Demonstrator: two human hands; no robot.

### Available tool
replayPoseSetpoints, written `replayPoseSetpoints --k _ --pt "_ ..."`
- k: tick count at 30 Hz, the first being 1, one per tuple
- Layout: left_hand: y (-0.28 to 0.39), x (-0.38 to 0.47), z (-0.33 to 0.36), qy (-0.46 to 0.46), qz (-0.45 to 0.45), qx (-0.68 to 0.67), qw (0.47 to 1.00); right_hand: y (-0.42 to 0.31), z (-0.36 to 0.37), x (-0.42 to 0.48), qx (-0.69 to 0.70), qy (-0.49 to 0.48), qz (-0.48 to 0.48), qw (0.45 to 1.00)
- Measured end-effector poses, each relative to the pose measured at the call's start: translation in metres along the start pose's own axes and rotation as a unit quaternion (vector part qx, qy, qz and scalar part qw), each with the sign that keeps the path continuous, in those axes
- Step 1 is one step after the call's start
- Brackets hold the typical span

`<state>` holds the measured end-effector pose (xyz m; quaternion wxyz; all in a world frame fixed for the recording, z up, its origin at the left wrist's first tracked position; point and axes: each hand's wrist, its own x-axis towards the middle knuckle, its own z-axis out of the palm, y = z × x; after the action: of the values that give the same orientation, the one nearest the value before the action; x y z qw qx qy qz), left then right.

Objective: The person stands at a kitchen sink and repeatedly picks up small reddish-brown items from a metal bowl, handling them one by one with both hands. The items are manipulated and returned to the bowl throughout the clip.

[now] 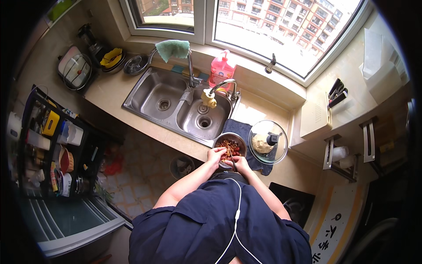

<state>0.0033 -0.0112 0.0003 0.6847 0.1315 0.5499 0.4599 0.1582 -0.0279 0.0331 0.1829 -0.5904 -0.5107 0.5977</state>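
Note:
A stainless steel bowl [244, 141] stands at the counter's front edge, holding chopped reddish-brown pieces [230, 145] and whole red ones, which look like dried dates. Over its left side is my left hand [216, 155], its fingertips pinched on a small piece that is mostly hidden. My right hand [240, 164] grips a pair of scissors [234, 163], the blades pointing away from me over the bowl. Right of the bowl, a pale lump of dough [262, 144] lies under a glass lid [284, 145] with a black knob.
A double steel sink [155, 87] with two taps lies beyond the bowl. A dark cloth [235, 127] is spread under the glassware. Pink soap bottle [221, 71] stands behind the sink. Knives [338, 99] sit in a wall holder at right. A bin [182, 166] stands on the floor.

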Motion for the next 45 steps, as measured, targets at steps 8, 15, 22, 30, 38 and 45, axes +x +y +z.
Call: replayPoseSetpoints --k 8,15,22,30,38,45 --pt "-0.006 0.005 -0.001 -0.012 0.001 0.003 1.0 0.001 0.002 0.005 -0.011 -0.009 -0.01 1.0" --pt "-0.007 0.004 -0.001 -0.017 0.011 0.014 1.0 0.001 0.0 0.001 -0.025 -0.003 -0.018 1.0" --pt "-0.005 0.005 -0.002 0.0 0.024 0.01 1.0 -0.006 -0.003 -0.004 -0.021 -0.005 0.008 1.0" --pt "-0.01 0.01 -0.001 -0.011 0.036 0.031 0.999 -0.003 0.002 0.002 -0.01 -0.016 0.014 1.0" --pt "-0.014 0.013 0.0 -0.027 0.051 0.046 0.997 -0.004 0.001 0.001 -0.019 -0.013 0.008 1.0" --pt "-0.011 0.01 0.0 -0.014 0.043 0.033 0.998 -0.007 -0.001 -0.004 0.007 -0.027 0.006 1.0"
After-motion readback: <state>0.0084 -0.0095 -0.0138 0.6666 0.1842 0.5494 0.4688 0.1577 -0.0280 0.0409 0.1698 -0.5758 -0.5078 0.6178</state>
